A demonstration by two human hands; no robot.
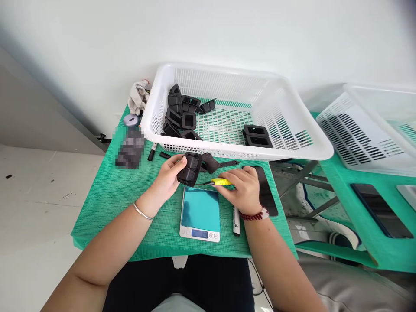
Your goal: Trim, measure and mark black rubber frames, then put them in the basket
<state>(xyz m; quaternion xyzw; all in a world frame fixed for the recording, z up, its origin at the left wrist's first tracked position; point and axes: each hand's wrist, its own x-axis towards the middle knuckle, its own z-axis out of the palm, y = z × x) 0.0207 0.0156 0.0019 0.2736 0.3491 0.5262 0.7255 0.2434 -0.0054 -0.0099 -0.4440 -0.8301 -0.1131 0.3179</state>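
Left forearm [117, 234]: smooth metal bangle [143, 211]
Left hand [167, 175]: fingers grasping ribbed black plastic part [189, 169], just beyond glossy scale [200, 210]
Right hand [242, 186]: fingers gripping yellow-handled tool [221, 181]
Basket [292, 152]: slotted white plastic, black framed parts [175, 102] inside

Both bare arms reach forward and converge, the left arm [110, 247] slanting in from the lower left, the right arm [282, 255] from the lower right. A crease marks the left inner elbow. The left hand [167, 173] is closed in a grip, thumb on the near face, its fingers largely hidden. The right hand [243, 188] shows its back to the camera — fingers curled, thumb pressed opposite on the near side — and points leftward. The hands face each other, near but apart.
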